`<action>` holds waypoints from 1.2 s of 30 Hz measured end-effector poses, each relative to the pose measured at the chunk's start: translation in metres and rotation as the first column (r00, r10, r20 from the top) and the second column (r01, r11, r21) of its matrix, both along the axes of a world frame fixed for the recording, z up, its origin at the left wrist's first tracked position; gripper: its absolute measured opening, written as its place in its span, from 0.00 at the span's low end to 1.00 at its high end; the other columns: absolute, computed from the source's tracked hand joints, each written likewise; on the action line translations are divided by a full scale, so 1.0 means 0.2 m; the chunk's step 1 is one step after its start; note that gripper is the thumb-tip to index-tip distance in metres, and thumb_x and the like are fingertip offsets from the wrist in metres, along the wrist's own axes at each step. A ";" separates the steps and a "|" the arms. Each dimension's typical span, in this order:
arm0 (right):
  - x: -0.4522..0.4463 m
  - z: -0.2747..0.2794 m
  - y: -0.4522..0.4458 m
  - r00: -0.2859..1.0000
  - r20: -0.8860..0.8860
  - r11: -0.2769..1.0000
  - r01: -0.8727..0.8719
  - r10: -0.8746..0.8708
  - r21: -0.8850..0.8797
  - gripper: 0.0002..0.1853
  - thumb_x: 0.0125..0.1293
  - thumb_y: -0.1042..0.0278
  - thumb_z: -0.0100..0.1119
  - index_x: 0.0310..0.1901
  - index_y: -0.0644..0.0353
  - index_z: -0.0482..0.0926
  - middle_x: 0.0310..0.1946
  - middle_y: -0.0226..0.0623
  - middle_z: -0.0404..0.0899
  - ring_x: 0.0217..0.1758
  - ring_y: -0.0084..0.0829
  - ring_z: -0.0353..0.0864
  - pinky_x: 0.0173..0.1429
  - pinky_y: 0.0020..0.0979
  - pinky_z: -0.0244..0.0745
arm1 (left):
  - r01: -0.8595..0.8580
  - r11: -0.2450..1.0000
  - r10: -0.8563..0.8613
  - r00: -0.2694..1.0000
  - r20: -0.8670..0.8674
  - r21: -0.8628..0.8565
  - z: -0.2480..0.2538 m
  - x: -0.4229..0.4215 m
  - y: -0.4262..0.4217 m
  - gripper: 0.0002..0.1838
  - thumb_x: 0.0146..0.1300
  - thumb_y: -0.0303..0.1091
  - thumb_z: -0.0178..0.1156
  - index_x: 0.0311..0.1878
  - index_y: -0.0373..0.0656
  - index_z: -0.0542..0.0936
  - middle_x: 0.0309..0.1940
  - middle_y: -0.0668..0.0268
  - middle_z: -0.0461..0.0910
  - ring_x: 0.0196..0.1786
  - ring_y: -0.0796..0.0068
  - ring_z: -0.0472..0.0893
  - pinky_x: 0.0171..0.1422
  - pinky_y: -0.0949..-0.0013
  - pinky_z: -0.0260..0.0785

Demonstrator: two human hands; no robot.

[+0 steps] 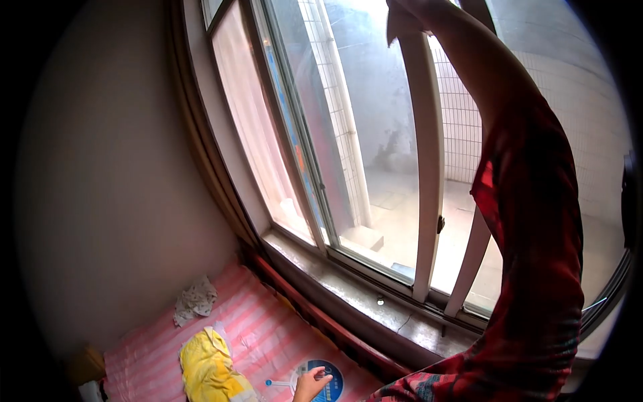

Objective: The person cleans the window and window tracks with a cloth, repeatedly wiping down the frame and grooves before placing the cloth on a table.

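My right arm, in a red and dark checked sleeve, reaches up across the window. At the top edge of the view, my right hand is partly cut off and holds a brownish cloth against the upper part of the white window frame. Low in the view, my left hand hangs over the bed with its fingers curved and apart, nothing visible between them. Behind it, a round blue hand fan with a white handle lies on the pink striped bedding.
A yellow cloth and a crumpled pale cloth lie on the bed. The stone sill bears a small round white object. A brown curtain hangs left of the window, and a tiled wall stands outside.
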State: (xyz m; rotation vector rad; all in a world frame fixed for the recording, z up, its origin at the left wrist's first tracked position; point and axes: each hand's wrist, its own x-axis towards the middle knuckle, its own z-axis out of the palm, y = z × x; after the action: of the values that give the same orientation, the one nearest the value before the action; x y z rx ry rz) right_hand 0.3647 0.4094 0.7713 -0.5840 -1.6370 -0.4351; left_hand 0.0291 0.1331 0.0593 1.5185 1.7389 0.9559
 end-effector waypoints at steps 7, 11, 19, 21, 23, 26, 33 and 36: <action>0.08 -0.32 0.15 0.603 0.171 0.626 -0.764 0.779 -0.156 0.09 0.60 0.65 0.59 0.40 0.57 0.77 0.42 0.33 0.80 0.46 0.28 0.81 0.44 0.32 0.79 | 0.046 0.989 -0.046 0.999 0.002 -0.140 -0.01 0.09 -0.07 0.28 0.53 0.45 0.68 0.54 0.38 0.78 0.45 0.54 0.83 0.47 0.64 0.84 0.53 0.68 0.75; 0.00 -0.75 -0.21 0.581 0.366 0.687 0.612 -0.727 0.391 0.28 0.52 0.71 0.64 0.56 0.38 0.75 0.59 0.27 0.71 0.68 0.36 0.61 0.61 0.42 0.71 | 0.009 0.997 -0.010 1.000 -0.005 -0.079 -0.01 0.02 -0.19 0.28 0.52 0.44 0.70 0.53 0.38 0.79 0.42 0.55 0.84 0.44 0.67 0.84 0.51 0.68 0.75; 0.01 -1.50 -0.43 0.357 0.768 0.693 0.705 -0.531 0.151 0.11 0.52 0.67 0.67 0.38 0.39 0.85 0.58 0.25 0.72 0.67 0.38 0.61 0.52 0.41 0.80 | 0.065 0.992 -0.070 0.996 -0.047 -0.110 -0.19 -0.08 -0.49 0.27 0.51 0.43 0.70 0.52 0.36 0.80 0.39 0.55 0.84 0.42 0.67 0.85 0.48 0.67 0.76; 0.01 -1.59 -0.51 0.411 0.773 0.752 0.646 -0.483 0.127 0.09 0.50 0.63 0.65 0.35 0.50 0.86 0.51 0.33 0.77 0.61 0.39 0.67 0.48 0.36 0.80 | 0.089 0.990 -0.095 0.994 -0.050 -0.114 -0.18 -0.10 -0.49 0.27 0.50 0.42 0.70 0.51 0.36 0.80 0.39 0.55 0.84 0.42 0.67 0.85 0.48 0.67 0.76; 0.06 -1.64 -0.64 0.296 0.839 0.742 0.647 -0.457 0.176 0.09 0.48 0.63 0.65 0.32 0.53 0.86 0.45 0.32 0.80 0.55 0.38 0.71 0.39 0.33 0.79 | 0.066 0.989 -0.078 0.993 -0.090 -0.129 -0.14 -0.07 -0.55 0.25 0.50 0.40 0.70 0.50 0.36 0.80 0.39 0.55 0.85 0.41 0.67 0.85 0.47 0.67 0.76; 0.11 -1.67 -0.82 0.204 0.871 0.702 0.683 -0.448 0.202 0.09 0.48 0.63 0.65 0.31 0.55 0.85 0.43 0.32 0.81 0.54 0.38 0.72 0.35 0.32 0.78 | 0.082 0.989 -0.085 0.996 -0.013 -0.121 -0.20 -0.07 -0.55 0.25 0.51 0.40 0.70 0.50 0.36 0.80 0.39 0.55 0.84 0.40 0.67 0.85 0.46 0.67 0.76; 0.30 -1.56 -0.69 -0.118 0.749 0.429 0.758 -0.652 0.492 0.13 0.51 0.62 0.67 0.37 0.56 0.84 0.47 0.39 0.79 0.53 0.37 0.73 0.37 0.36 0.73 | 0.177 0.975 -0.175 0.984 0.025 -0.136 -0.14 0.08 -0.51 0.26 0.52 0.39 0.69 0.53 0.36 0.78 0.43 0.52 0.83 0.44 0.64 0.84 0.50 0.66 0.75; 0.16 -1.34 -0.61 -0.253 0.795 0.240 0.864 -0.551 0.442 0.20 0.49 0.61 0.68 0.44 0.59 0.82 0.46 0.39 0.79 0.53 0.37 0.73 0.39 0.37 0.73 | 0.149 0.980 -0.142 0.988 0.061 -0.131 -0.11 0.09 -0.53 0.27 0.52 0.39 0.69 0.53 0.35 0.78 0.42 0.53 0.83 0.43 0.65 0.84 0.50 0.66 0.75</action>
State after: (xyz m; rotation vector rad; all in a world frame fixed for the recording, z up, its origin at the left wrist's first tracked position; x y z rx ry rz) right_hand 0.3966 0.2873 0.5025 -1.9970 -2.1736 -1.7796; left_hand 0.0462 0.0272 0.0370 1.4976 1.5991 0.7803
